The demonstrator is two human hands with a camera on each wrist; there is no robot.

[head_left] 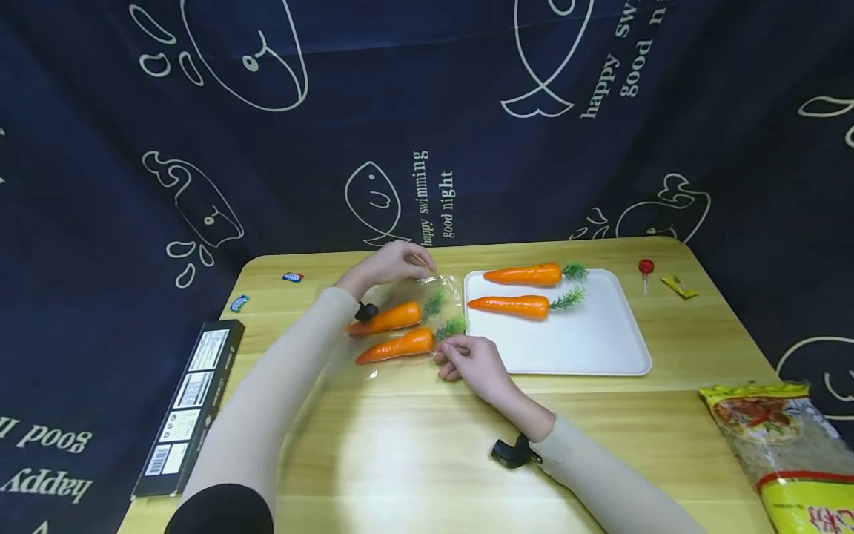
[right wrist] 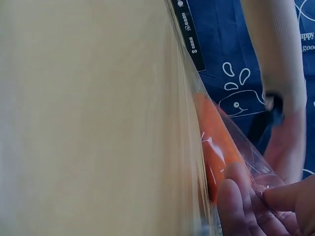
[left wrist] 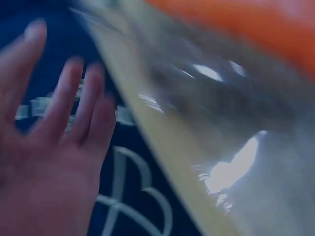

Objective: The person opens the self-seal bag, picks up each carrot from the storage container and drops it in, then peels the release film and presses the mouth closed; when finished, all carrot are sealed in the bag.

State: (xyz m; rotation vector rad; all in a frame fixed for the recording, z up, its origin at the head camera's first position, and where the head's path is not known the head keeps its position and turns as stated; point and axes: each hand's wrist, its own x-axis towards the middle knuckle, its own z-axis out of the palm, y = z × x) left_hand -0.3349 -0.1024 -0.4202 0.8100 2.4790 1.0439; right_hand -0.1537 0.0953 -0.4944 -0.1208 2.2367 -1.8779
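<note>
A clear plastic bag lies on the table with two orange toy carrots inside, an upper carrot and a lower carrot, green tops pointing right. My left hand reaches over the bag and pinches its far right corner. In the left wrist view, the blurred left hand appears beside the shiny film. My right hand pinches the bag's near right corner; the right wrist view shows the thumb against the film. Beside the bag, a white tray holds two more carrots.
At the left edge lies a long black box with white labels. Two small wrapped candies lie at the back left. A red lollipop and a yellow wrapped candy are right of the tray. A yellow food packet lies front right.
</note>
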